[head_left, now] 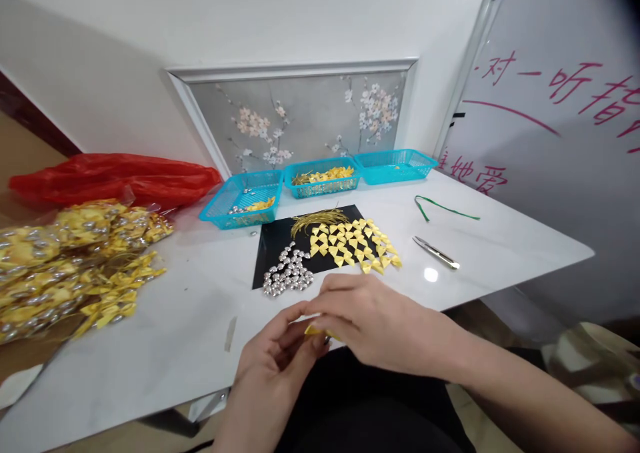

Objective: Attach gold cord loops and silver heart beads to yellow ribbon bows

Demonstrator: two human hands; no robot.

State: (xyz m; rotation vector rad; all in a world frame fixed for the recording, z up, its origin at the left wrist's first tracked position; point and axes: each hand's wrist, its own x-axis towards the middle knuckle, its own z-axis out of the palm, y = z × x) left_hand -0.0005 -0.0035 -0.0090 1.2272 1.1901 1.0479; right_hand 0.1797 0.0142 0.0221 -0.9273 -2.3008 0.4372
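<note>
At the table's near edge, my left hand point(277, 366) and my right hand point(383, 326) meet with fingertips pinched together. Between them shows a yellow ribbon bow point(312, 331), mostly covered by the fingers. A small dark, shiny bit peeks out beside it, too hidden to name. Just beyond my hands, silver heart-like beads point(289, 276) lie piled on a black mat point(267, 243). Yellow ribbon bows point(350, 243) are spread in rows over the mat's right part and onto the table. Behind them lies a bundle of gold cords point(317, 219).
Three blue baskets point(395, 174) line the back of the white table point(180, 319). At right lie thread snips point(436, 252) and a green cord point(445, 209). Bagged yellow-and-silver strings point(55, 266) and a red plastic bag point(115, 178) fill the left. A whiteboard point(550, 33) stands at right.
</note>
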